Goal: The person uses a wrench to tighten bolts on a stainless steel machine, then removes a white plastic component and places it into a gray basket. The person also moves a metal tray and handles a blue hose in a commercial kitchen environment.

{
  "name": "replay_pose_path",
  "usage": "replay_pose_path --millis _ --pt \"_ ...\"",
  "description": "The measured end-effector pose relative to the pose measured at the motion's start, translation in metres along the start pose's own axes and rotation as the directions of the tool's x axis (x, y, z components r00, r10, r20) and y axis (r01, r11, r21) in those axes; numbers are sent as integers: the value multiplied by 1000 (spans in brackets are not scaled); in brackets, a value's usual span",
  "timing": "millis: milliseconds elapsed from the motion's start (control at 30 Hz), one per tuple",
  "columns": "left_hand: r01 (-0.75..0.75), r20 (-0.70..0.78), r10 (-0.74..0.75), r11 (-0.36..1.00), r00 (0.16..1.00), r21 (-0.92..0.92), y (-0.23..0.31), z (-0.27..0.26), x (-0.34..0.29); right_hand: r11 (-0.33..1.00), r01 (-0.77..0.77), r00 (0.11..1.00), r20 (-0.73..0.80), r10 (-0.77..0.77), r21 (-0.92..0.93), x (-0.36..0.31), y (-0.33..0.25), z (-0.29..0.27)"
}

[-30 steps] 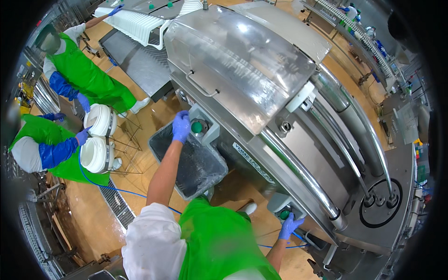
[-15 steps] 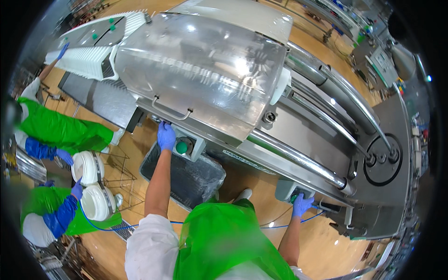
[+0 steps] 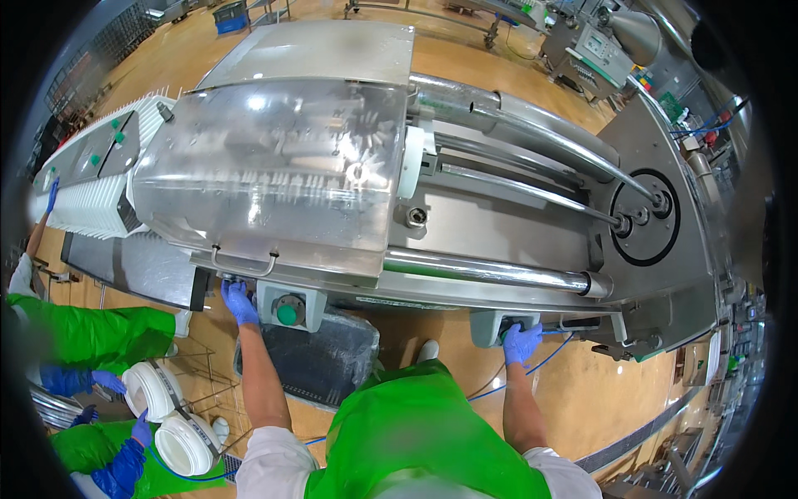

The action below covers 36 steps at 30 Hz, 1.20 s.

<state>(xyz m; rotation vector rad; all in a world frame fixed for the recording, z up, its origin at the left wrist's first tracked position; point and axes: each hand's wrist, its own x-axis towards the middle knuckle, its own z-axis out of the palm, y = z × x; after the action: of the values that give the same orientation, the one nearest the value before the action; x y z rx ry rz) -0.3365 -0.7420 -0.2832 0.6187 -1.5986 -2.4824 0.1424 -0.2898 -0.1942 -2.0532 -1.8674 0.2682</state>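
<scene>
Head view: both gloved hands at a steel machine [image 3: 499, 229] stretching across in front of the person.
The left hand [image 3: 239, 303] is at the machine's lower front edge, just beside the left housing [image 3: 313, 309] with its green button [image 3: 287, 315]; the right hand [image 3: 522, 343] is at the right housing [image 3: 485, 330], over its recess. Whether either hand's fingers grasp anything, I cannot tell. A dark bin [image 3: 328, 358] sits below the left housing; rods [image 3: 532, 190] run right of the clear hood [image 3: 266, 179].
</scene>
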Motion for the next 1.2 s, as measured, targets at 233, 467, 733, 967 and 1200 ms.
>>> replay_pose_path --millis 233,467,733,967,1200 --pt "205 -7 -207 966 978 160 47 18 -34 1000 -26 999 30 26 12 -1 -3 0" --pt "218 -14 -222 940 975 262 44 7 -19 991 127 984 -121 -133 -48 -2 -6 1" --pt "-497 443 290 147 849 856 -20 9 -15 986 105 993 -70 -97 126 -4 -1 -6" --pt "-496 366 536 116 760 861 23 53 -111 965 11 999 -37 -2 263 -13 4 -4" --pt "-498 403 562 19 722 867 21 49 -107 958 -93 996 31 88 270 -15 -8 -14"
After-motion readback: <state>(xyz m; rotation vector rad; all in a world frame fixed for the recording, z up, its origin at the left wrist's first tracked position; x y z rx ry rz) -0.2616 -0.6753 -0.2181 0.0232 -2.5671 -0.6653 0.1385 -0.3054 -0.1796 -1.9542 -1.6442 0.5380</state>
